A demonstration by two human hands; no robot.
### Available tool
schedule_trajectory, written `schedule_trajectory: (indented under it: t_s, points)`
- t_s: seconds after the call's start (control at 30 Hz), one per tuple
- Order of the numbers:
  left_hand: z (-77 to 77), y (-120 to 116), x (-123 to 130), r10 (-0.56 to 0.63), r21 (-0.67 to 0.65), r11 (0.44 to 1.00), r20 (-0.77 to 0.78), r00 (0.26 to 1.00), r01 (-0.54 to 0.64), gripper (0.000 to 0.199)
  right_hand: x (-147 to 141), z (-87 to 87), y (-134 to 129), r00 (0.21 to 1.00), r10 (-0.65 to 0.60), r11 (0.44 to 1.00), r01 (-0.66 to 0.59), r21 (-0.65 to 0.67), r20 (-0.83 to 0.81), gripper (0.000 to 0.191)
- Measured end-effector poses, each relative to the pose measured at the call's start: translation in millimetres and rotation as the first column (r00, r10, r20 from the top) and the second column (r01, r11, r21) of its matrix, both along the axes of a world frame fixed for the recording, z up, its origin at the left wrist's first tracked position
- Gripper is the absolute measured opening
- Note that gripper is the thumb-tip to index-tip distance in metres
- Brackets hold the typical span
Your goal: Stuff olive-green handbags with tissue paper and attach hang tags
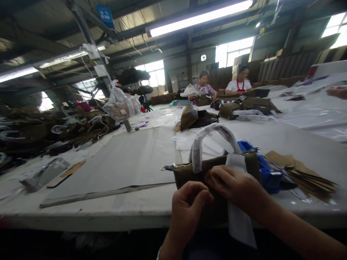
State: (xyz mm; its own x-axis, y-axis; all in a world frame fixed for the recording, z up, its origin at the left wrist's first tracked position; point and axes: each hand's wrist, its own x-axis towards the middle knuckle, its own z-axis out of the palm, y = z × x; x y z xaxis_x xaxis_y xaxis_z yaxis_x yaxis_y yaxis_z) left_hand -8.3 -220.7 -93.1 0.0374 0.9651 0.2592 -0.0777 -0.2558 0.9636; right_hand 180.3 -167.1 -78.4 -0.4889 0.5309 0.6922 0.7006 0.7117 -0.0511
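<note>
A dark olive fabric handbag (pixel 187 176) is sitting at the near edge of the white table (pixel 130 204) and could be slipping off if the left hand (pixel 185 206) and right hand (pixel 237 184), fingers curling nearly closed, any hold unclear, are tugging unevenly.

No text is legible, even on the blue sign (pixel 105 16).
</note>
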Motion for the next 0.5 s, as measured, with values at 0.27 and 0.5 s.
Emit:
schedule_trajectory:
  t_s: [0.27, 0.5]
  points:
    - [3.8, -1, 4, 0.003, 0.013, 1.0, -0.011, 1.0, -0.003, 0.017, 6, 7.1, -12, 0.939, -0.023, 0.919, -0.115, -0.377, -0.343, 0.002]
    - [3.1, 6, 8, 0.166, 0.164, 0.976, -0.12, 0.979, -0.146, 0.01, 5, 10.7, -17, 0.89, -0.059, 0.854, -0.189, -0.485, -0.451, 0.01]
